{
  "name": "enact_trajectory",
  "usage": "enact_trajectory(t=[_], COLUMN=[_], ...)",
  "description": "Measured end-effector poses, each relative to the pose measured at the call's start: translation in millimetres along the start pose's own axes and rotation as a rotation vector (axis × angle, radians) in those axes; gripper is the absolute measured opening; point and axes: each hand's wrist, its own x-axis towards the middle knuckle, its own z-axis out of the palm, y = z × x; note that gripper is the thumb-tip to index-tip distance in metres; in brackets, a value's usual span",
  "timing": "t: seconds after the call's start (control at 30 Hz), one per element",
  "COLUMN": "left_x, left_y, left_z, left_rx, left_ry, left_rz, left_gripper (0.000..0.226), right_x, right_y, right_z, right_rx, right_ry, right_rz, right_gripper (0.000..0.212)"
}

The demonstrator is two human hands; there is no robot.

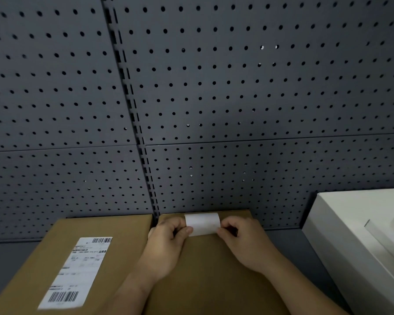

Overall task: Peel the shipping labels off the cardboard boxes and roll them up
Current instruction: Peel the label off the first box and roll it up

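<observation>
From the head view I see both forearms reaching forward over the right-hand cardboard box (214,280), wrists low and knuckles up. My left hand (166,244) is curled, its thumb and forefinger closed on the left edge of a peeled label (202,223); my right hand (243,242) mirrors it, fingers pinched shut on the right edge. Between the two pinches the white label bows up in a curve near the far edge of the box, blank side toward the camera; I cannot tell whether its far end is stuck to the cardboard or already free. Just beside this box on the left lies a second cardboard box (43,258), its side touching or nearly touching the first. On its top sits a shipping label (77,271), flat and fully stuck down, with one barcode at the far end and another at the near end. Lines of small print run between them, but they are too blurred for me to read. To the right, apart from the hands, stands a white box (350,235). Behind everything rises a dark grey pegboard wall (214,87).
</observation>
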Motion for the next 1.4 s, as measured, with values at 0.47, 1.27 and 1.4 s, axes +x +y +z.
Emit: enact_trajectory(t=[0.47, 1.27, 1.4], left_x=[-1.2, -7.3, -4.7], left_y=[1.3, 29.2, 42.8], left_z=[-1.8, -15.6, -13.2], left_rx=[-0.057, -0.358, -0.304], left_ry=[-0.012, -0.043, -0.169], left_rz=[-0.01, 0.024, 0.071], left_gripper=[0.028, 0.03, 0.031], right_x=[-1.5, -13.9, -17.5], right_y=[-2.3, -14.6, -28.5], right_z=[-1.2, -31.5, -51.0], right_rx=[0.023, 0.277, 0.039], right_ry=[0.01, 0.014, -0.239], right_rz=[0.004, -0.115, -0.158], right_gripper=[0.014, 0.051, 0.094])
